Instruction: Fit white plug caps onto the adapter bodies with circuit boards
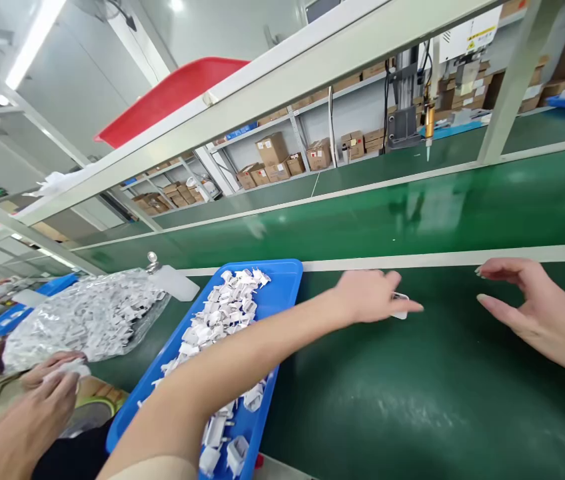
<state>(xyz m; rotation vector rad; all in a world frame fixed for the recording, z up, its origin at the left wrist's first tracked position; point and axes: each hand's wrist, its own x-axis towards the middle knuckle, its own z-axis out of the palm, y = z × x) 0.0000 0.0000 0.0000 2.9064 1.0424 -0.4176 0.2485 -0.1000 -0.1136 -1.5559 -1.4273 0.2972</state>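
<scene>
"Which step are you seeing?"

"The left hand (370, 297) is reaching a small white part (401, 315) on the bench (412, 407), so I'm judging it a picking-up or setting-down; this view isn't settling which."

"Is it gripping the part?"

"I'm not able to tell, since the fingers are partly hiding it. The right hand (527, 307) is holding nothing: thumb and forefinger are standing well apart."

"Where is the part lying?"

"It's showing at the left fingertips, between the tray (290, 280) and the right hand, on the near side of the pale strip (437, 259)."

"What is the next move calling for?"

"If it's a lift, a light pinch on the part's edges; if a placing, a clean release, I'd guess."

"And the pose?"

"The left arm is crossing over the tray and its white pieces (222, 310), palm apparently facing down, fingertips pointing right. The right hand is pointing back leftward, fingers curving a little, the gap facing the part."
</scene>
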